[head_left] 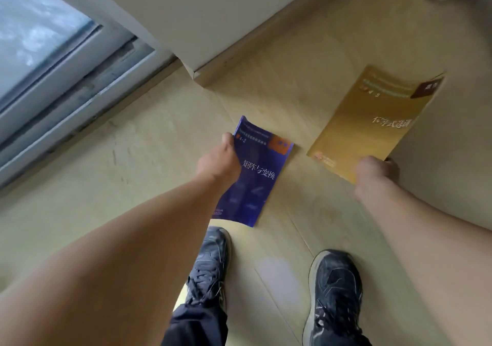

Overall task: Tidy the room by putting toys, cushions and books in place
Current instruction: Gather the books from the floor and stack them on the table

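Two thin paperbacks held above pale wooden floor (133,164).
Left hand (219,159) pinching purple "矩阵与变换" paperback (255,180); right hand (372,175) gripping gold-yellow paperback (372,122) at near corner.

The blue book (262,175) that my left hand (219,163) grips has a thin paper cover with a soft sheen, its top corner curled. The yellow book (372,122) pinched in my right hand (372,172) at three o'clock is paperback too, its cover glossier and catching light. Under me the floor (133,172) looks like pale wood laminate, smooth, nearly matt, with faint scuffs. At ten o'clock, the window (34,34) is glass in a smooth painted frame above a grimy, rough track. My shoes (335,289) at six o'clock are dark worn leather with woven laces.
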Tool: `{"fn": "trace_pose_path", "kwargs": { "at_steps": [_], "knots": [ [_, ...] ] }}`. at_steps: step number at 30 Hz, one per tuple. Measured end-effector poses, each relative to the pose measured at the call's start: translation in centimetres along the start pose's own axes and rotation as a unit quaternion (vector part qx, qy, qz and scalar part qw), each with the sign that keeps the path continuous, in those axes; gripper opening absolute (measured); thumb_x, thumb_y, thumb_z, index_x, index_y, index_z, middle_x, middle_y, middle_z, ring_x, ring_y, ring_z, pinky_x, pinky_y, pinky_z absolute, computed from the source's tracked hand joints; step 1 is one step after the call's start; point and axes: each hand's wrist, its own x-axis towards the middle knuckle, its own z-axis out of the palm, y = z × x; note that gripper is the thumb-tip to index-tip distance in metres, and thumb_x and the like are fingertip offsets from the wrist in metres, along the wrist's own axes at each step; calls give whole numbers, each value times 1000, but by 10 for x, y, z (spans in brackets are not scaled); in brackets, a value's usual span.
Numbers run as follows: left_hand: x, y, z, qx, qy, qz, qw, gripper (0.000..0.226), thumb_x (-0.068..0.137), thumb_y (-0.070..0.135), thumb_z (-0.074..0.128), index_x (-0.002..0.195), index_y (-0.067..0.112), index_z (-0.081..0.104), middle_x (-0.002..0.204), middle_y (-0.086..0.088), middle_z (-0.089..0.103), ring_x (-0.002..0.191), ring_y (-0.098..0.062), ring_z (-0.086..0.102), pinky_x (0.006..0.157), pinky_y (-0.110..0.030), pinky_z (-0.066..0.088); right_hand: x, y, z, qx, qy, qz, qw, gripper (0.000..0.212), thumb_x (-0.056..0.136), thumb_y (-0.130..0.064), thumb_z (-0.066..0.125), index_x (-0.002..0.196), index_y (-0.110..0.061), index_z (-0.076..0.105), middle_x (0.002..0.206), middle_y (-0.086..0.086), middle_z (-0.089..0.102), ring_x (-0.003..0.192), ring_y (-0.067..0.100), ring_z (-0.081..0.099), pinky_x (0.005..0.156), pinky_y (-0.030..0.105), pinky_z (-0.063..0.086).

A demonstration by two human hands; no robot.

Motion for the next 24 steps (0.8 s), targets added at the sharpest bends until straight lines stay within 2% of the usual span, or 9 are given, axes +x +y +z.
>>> {"fn": "trace_pose_path", "kwargs": {
  "at_steps": [3, 6, 8, 11, 14, 17, 19, 21, 24],
  "knots": [
    [-48, 10, -32, -1, -2, 34, 999, 27, 88, 4, 45, 110, 16, 35, 79, -6, 51, 71, -34, 55, 56, -35, 38, -56, 0, -24, -23, 18, -24, 999, 34, 86, -1, 48, 115, -12, 61, 116, 9, 65, 86, 22, 57, 75, 32, 44],
    [-112, 18, -87, -3, -4, 48, 999, 26, 88, 6, 47, 110, 15, 37, 75, -6, 50, 72, -34, 53, 59, -36, 40, -136, -19, -61, -77, -14, -50, 996, 27, 83, 1, 41, 103, -11, 55, 104, 8, 60, 89, 30, 57, 79, 37, 48],
    [-163, 24, -131, -18, 13, 52, 998, 29, 88, 6, 49, 113, 15, 38, 82, -13, 58, 73, -36, 57, 59, -40, 45, -193, -35, -100, -136, -40, -92, 986, 20, 82, 0, 41, 97, -11, 48, 102, 9, 60, 84, 31, 56, 75, 36, 48],
    [-271, 25, -216, -53, 54, 37, 996, 31, 88, 4, 50, 113, 16, 38, 89, -16, 61, 73, -37, 59, 57, -40, 48, -297, -71, -182, -209, -81, -145, 964, 23, 84, 0, 39, 103, -12, 43, 98, 8, 56, 77, 29, 53, 63, 31, 43],
    [-377, 31, -289, -81, 106, 25, 991, 27, 90, 6, 48, 112, 17, 38, 84, -10, 54, 67, -32, 50, 53, -33, 33, -382, -96, -261, -221, -132, -219, 941, 35, 82, 3, 40, 111, -17, 43, 93, 0, 54, 72, 24, 51, 55, 23, 36],
    [-481, 28, -345, -115, 168, 0, 979, 28, 92, 10, 47, 118, 17, 39, 87, -10, 56, 69, -32, 49, 57, -34, 34, -457, -109, -328, -206, -180, -252, 928, 34, 79, 0, 42, 99, -26, 51, 85, -6, 59, 76, 24, 56, 66, 24, 42],
    [-539, 22, -360, -157, 199, -12, 967, 25, 91, 10, 45, 114, 19, 39, 92, -11, 62, 73, -35, 53, 59, -36, 38, -492, -106, -362, -194, -202, -258, 925, 27, 82, -3, 44, 91, -28, 51, 84, -6, 60, 73, 23, 56, 68, 26, 44],
    [-591, 13, -358, -203, 222, -33, 953, 22, 92, 10, 42, 111, 22, 41, 94, -9, 63, 78, -36, 56, 62, -37, 40, -517, -97, -388, -195, -222, -267, 917, 27, 84, -4, 45, 96, -28, 53, 86, -4, 61, 72, 21, 56, 68, 27, 44],
    [-664, -10, -333, -230, 239, -86, 939, 23, 93, 9, 42, 111, 23, 43, 91, -5, 60, 75, -33, 52, 62, -35, 38, -549, -73, -414, -211, -250, -269, 906, 30, 83, -3, 44, 100, -25, 56, 89, -3, 63, 72, 20, 56, 64, 26, 44]
  ]
}}
